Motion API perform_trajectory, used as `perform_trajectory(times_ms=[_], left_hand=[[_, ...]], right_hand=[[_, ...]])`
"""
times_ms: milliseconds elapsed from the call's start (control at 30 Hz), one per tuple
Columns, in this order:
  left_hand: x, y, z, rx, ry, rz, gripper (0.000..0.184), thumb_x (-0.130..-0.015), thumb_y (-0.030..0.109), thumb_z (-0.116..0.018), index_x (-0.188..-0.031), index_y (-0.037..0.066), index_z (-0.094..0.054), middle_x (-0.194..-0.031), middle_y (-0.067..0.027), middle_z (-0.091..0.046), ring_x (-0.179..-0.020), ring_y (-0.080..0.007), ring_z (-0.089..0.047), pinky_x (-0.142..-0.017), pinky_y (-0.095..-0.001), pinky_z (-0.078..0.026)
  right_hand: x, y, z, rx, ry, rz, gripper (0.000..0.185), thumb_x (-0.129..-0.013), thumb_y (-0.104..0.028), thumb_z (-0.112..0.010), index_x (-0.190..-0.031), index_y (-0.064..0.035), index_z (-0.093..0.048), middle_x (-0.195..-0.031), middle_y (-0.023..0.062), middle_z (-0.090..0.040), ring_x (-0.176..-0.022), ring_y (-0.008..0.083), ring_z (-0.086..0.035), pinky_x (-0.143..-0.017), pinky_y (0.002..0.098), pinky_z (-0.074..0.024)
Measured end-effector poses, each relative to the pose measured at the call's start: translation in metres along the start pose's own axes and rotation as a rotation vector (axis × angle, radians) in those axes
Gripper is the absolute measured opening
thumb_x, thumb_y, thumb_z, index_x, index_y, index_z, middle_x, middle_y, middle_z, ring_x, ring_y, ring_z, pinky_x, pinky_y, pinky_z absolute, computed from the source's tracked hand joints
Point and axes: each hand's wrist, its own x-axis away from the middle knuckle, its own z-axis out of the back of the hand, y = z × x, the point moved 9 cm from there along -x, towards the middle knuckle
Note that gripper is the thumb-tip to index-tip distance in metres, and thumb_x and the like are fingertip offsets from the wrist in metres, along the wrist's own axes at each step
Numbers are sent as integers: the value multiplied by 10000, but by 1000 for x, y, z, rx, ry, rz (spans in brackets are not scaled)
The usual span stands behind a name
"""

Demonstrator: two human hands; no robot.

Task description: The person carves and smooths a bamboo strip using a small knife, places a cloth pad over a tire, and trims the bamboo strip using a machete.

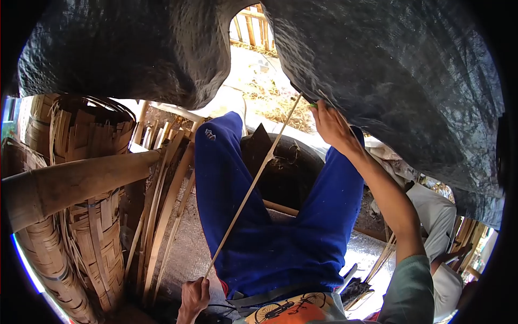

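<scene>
A long, thin bamboo strip (253, 184) runs slantwise across my lap. My left hand (193, 298), near my hip at the bottom, is closed around its lower end. The upper end rises between my knees, just left of my right hand (330, 124). That hand is raised beyond my right knee with its fingers closed. A small green bit shows at its fingertips, but what it grips is mostly hidden. Another thin strand lies along my right wrist and forearm. Below the strip, between my legs, is a dark rounded object (294, 171) with a pointed piece (260, 141) beside it.
Black plastic sheeting (388, 70) hangs low in front, parted at the middle. At the left stand woven bamboo baskets (94, 243), a thick bamboo pole (81, 183) and upright bamboo slats (167, 210). Another person in light clothing (434, 216) is close by on the right.
</scene>
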Motion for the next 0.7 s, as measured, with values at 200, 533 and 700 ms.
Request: perform_trajectory(times_ms=[200, 533, 700], left_hand=[[-6, -1, -5, 233, -54, -82, 313, -961, 140, -480, -679, 4, -476, -515, -142, -434, -429, -354, -454, -424, -427, -369], [-61, 69, -34, 1009, -510, 291, 617, -944, 663, -207, -646, 142, -351, -515, 42, -306, -435, -88, -287, -433, -251, -260], [-90, 78, -42, 1056, -521, 243, 605, -957, 636, -200, -678, 130, -378, -529, 29, -337, -446, -102, -321, -448, -261, -311]], right_hand=[[35, 29, -32, -772, -377, -768, 505, -984, -428, -405, -1186, 31, -465, -758, 130, -577, -590, 193, -551, -521, 346, -443], [63, -164, -12, -1704, -342, -802, 295, -925, -250, -609, -975, -71, -381, -1165, 194, -558, -991, 220, -615, -798, 364, -560], [47, -188, -27, -1857, -254, -827, 273, -889, -23, -603, -869, -115, -347, -1016, 139, -638, -800, 267, -692, -719, 404, -612]])
